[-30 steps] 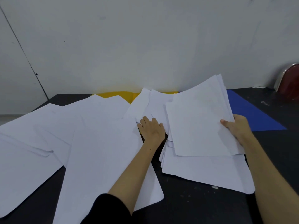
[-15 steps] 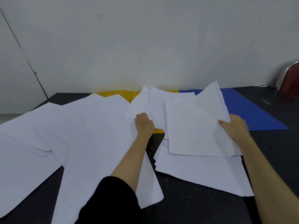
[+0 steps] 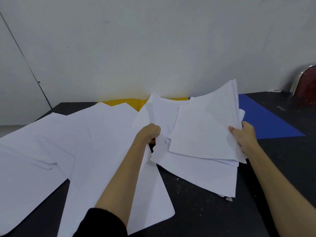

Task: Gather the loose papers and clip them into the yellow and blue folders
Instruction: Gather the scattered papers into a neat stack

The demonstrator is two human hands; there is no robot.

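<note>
My right hand (image 3: 246, 137) grips the right edge of a stack of white papers (image 3: 201, 134), lifted and tilted off the black table. My left hand (image 3: 149, 134) is closed on a few white sheets (image 3: 159, 112) at the stack's left side, raising them. More loose papers (image 3: 68, 142) lie spread over the left half of the table. The yellow folder (image 3: 130, 101) lies against the wall, mostly covered by paper. Flat on the table to the right of the held stack lies the blue folder (image 3: 266, 120).
A black table (image 3: 196, 207) stands against a white wall. A red chair back with a metal frame (image 3: 306, 84) shows at the far right. Small white scraps dot the table near the front.
My left hand went from flat on the papers to closed on a few sheets and lifted them. The right hand raised its stack higher, its far corner now sticking up.
</note>
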